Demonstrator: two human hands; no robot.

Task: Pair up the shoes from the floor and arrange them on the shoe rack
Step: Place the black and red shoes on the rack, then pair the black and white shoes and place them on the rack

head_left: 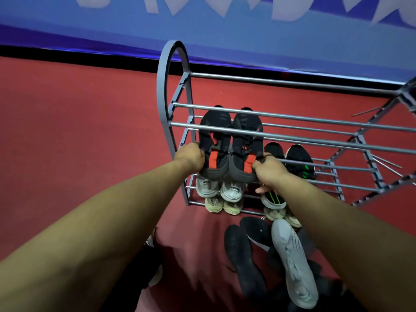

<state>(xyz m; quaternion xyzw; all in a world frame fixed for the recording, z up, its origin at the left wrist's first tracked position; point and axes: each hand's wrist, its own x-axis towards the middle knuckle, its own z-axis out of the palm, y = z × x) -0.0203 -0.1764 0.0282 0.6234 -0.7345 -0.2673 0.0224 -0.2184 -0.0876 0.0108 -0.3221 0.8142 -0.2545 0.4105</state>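
1. The left hand (190, 157) is gripping the heel side of the left black shoe (213, 140), its fingers closed on the shoe's edge.
2. The right hand (269, 171) is gripping the heel side of the right black shoe (246, 143), its fingers curled shut around the shoe's rim.
3. Both black shoes, each carrying a red heel strip, are lying side by side and touching, toes pointing away, on an upper tier of the grey shoe rack (173, 91), under its front top bars.
4. A pair of white shoes (219, 188) is sitting on the tier just below the held pair, and a beige pair (222, 204) is resting lower still.
5. A black pair with green marks (292, 158) is sitting to the right on the rack, just beside the right hand.
6. On the red floor (78, 131) near the rack, a white shoe (292, 260) is lying tilted against dark shoes (243, 255).
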